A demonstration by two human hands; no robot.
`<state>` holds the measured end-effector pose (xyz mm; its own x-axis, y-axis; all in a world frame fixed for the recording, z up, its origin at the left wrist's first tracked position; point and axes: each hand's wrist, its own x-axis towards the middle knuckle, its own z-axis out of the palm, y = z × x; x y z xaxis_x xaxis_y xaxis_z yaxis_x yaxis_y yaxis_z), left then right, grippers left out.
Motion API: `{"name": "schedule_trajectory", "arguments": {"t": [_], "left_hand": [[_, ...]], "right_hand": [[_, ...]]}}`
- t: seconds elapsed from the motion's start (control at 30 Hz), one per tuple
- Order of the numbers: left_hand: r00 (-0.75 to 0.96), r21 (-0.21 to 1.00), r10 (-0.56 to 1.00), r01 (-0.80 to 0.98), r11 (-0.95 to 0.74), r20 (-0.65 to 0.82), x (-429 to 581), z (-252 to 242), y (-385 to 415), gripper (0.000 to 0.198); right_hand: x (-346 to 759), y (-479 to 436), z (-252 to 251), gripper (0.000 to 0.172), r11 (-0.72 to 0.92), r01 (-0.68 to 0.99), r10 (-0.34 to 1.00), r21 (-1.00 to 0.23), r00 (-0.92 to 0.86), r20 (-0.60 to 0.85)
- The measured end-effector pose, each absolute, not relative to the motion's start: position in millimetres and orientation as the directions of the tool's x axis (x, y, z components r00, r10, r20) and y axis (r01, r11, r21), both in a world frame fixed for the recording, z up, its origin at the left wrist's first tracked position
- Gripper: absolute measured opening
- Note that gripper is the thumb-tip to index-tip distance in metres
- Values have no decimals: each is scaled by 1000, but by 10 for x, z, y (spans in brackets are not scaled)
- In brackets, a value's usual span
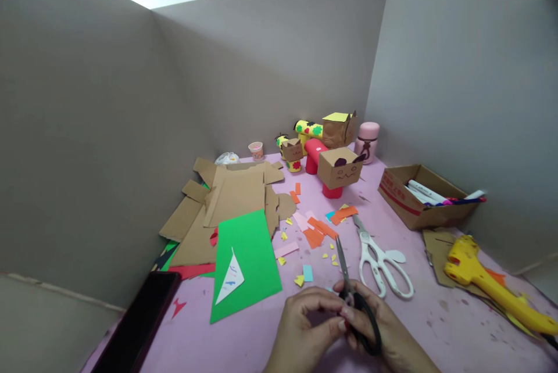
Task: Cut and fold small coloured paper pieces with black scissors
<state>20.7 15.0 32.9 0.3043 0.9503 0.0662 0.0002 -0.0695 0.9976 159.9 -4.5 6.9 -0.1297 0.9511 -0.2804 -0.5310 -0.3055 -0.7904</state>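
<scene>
Black-handled scissors (343, 268) point away from me, their blades close together over the pink tabletop. My right hand (375, 321) is closed round them near the pivot and handles. Against them, thumb and index finger bent into a pinch, is my left hand (307, 323); whatever lies between its fingertips is too small or hidden to make out. Just beyond the hands are a light blue paper piece (307, 273), several yellow paper scraps (299, 280) and orange paper strips (314, 237). White-handled scissors (378, 259) lie to the right of my right hand.
Left are a green sheet (250, 262) with a white paper triangle (231, 281), flat cardboard (239, 193) and a phone (139, 321). Cardboard-headed cat figures (340, 168) and a pink bottle (367, 139) stand behind. Right are a marker box (403, 204) and yellow glue gun (492, 283). Grey partitions enclose the table.
</scene>
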Motion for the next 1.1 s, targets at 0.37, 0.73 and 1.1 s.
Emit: {"name": "schedule_trajectory", "arguments": {"t": [0.37, 0.73, 1.1], "left_hand": [[332, 944, 903, -92, 317, -271, 190, 271, 177, 39], [262, 968, 947, -113, 223, -187, 258, 229, 110, 37], [169, 951, 948, -109, 290, -270, 306, 120, 42, 42]], "right_hand": [[1579, -68, 103, 34, -41, -399, 986, -916, 131, -101], [1603, -57, 106, 33, -42, -295, 971, -955, 211, -108], [1591, -82, 149, 36, -13, -312, 955, -950, 278, -104]]}}
